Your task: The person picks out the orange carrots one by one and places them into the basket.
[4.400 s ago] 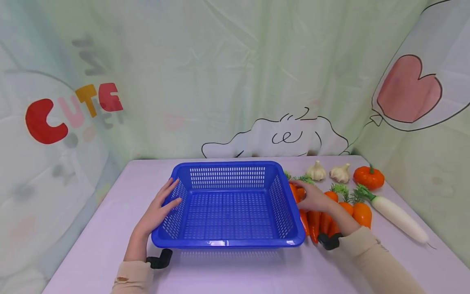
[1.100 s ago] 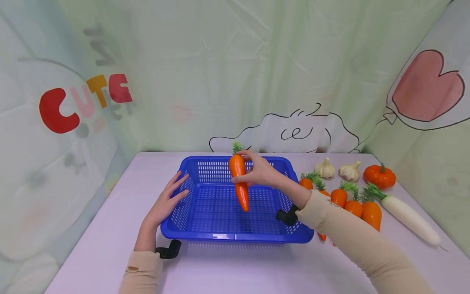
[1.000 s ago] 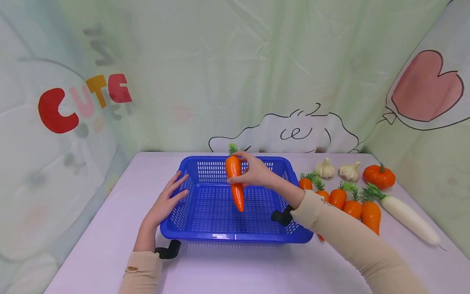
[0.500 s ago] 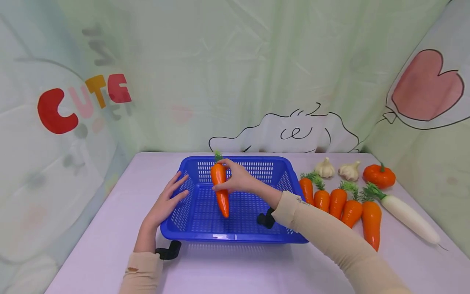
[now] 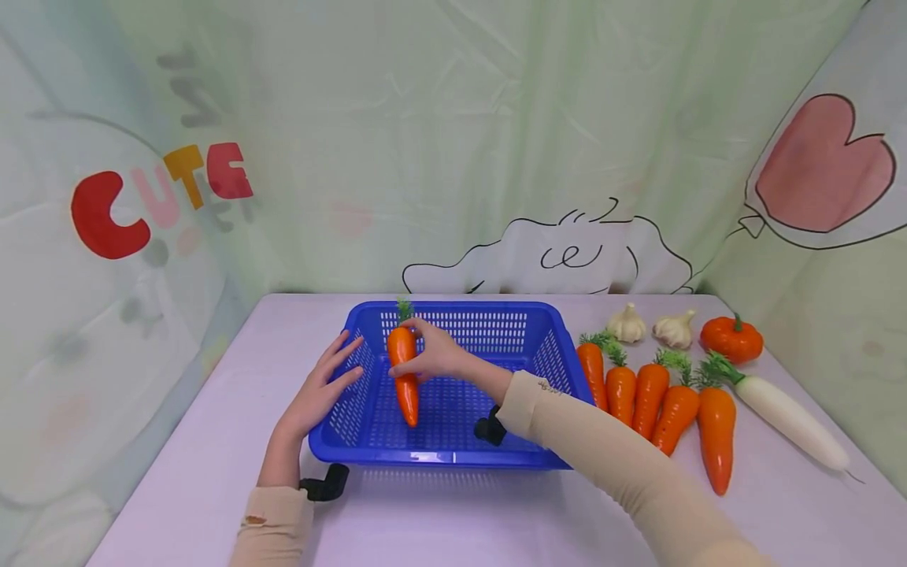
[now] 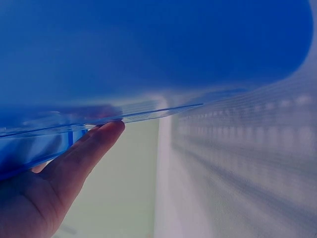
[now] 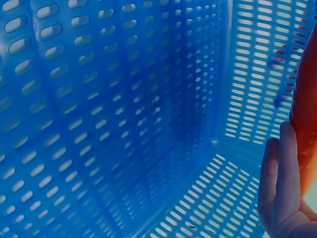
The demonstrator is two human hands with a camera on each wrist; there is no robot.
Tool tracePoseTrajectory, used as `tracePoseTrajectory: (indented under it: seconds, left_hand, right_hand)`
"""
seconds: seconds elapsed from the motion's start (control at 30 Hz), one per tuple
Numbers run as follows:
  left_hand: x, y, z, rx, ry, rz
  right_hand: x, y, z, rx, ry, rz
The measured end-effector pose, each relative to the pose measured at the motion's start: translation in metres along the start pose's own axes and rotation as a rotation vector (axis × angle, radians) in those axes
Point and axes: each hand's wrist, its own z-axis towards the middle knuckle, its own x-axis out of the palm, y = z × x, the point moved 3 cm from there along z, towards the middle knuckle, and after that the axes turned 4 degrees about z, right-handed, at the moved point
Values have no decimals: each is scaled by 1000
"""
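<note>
In the head view, my right hand (image 5: 441, 354) grips an orange carrot (image 5: 402, 348) with a green tuft, thumb and fingers on either side of its thick end. The carrot hangs tip down over the left part of a blue plastic basket (image 5: 489, 458). In the right wrist view, the carrot (image 7: 308, 94) shows at the right edge, fingers against it, with the slotted basket walls beyond. My left hand (image 5: 315, 398) rests on the basket's left rim with its fingers spread. The left wrist view shows that hand's fingers (image 6: 96, 146) straight against the basket's side.
Several carrots (image 5: 649, 394) lie in a row right of the basket. Behind them sit two garlic bulbs (image 5: 627, 324) and a small orange-red pumpkin (image 5: 732, 339). A white radish (image 5: 790, 421) lies at the far right of the table (image 5: 234, 441). A printed curtain (image 5: 340, 157) hangs behind.
My right hand took a carrot from the right of the basket and carried it left across the basket, slightly lower now. The left hand stays at the left rim.
</note>
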Motion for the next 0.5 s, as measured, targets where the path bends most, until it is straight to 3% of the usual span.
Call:
tracePoseTrajectory:
  seconds: [0.17,0.5]
  left_hand:
    - [-4,-25,-9,-17,9,-16]
    - [-3,-27,-10,-24,10,2]
  right_hand:
    - [9,-4,5,14,36,10]
    - [29,-11,11,89,91,-11]
